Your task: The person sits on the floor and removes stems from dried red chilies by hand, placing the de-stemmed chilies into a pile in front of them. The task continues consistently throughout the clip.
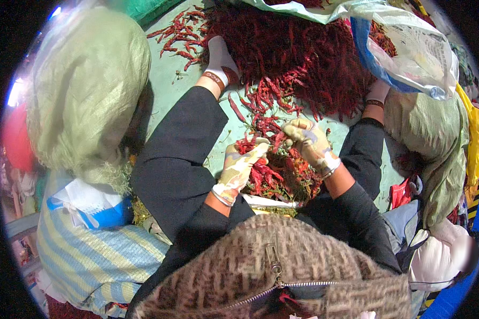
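Observation:
My left hand [243, 163], in a camouflage-patterned work glove, is closed around a bunch of dried red chili peppers [262, 175] that sticks out on both sides of the fist. Just to its right, my right hand [308, 141] wears a matching glove. Its fingers are bent together by a chili at the bunch's upper edge; whether they grip it is hard to tell. Below both hands lie more chilies and stems [303, 179] between my legs. Beyond them a large heap of dark red dried chilies [279, 44] spreads between my feet.
Loose chilies [183, 34] lie on the pale green floor sheet [171, 95]. A bulging pale green woven sack [88, 87] stands at left, above a striped sack [103, 255]. At right are a white plastic sack [415, 56], another green sack [427, 131] and a person [439, 255].

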`<state>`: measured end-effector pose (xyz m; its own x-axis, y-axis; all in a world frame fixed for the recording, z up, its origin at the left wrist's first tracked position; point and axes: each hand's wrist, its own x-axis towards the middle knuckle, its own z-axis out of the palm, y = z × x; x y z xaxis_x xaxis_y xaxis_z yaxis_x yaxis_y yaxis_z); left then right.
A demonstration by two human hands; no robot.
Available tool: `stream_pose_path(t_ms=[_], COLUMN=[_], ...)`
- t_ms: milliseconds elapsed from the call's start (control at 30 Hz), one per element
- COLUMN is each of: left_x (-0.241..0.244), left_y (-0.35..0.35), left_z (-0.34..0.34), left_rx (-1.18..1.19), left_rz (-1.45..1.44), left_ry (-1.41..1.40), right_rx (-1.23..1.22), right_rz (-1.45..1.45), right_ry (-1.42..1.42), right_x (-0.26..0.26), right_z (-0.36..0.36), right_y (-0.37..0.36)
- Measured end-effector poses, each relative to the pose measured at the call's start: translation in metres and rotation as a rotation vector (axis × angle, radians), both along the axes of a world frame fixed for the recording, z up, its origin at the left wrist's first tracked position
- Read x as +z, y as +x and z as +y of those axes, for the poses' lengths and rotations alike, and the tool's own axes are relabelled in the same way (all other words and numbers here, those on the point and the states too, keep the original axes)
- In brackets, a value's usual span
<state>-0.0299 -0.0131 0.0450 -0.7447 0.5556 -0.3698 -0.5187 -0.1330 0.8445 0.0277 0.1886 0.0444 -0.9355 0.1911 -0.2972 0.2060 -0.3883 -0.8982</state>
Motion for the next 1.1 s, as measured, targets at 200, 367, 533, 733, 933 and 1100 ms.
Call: stream_pose_path(t_ms=[200, 367, 533, 733, 933, 1100], left_x=[0.003, -0.018, -0.029, 0.0, -0.017, -0.017], left_y=[0.018, 0.022, 0.026, 0.027, 0.03, 0.026], left_z=[0.003, -0.013, -0.021, -0.025, -0.017, -0.024], left_rx=[-0.284, -0.478, -0.77, -0.727, -0.676, -0.659], left_rz=[0.002, 0.873, 0.889, 0.722, 0.725, 0.64], left_ry=[-0.007, -0.3, -0.046, 0.239, 0.235, 0.176], right_rx=[0.012, 0.05, 0.148, 0.479, 0.445, 0.455], right_rz=[-0.111, -0.225, -0.415, -0.086, -0.23, -0.358], right_ry=[0.353, 0.142, -0.668, 1.081, 1.429, 1.47], right_x=[0.013, -0.002, -0.004, -0.002, -0.043, -0.082], right_z=[-0.047, -0.052, -0.041, -0.007, -0.059, -0.056], right_y=[0.041, 0.074, 0.092, 0.025, -0.117, -0.146])
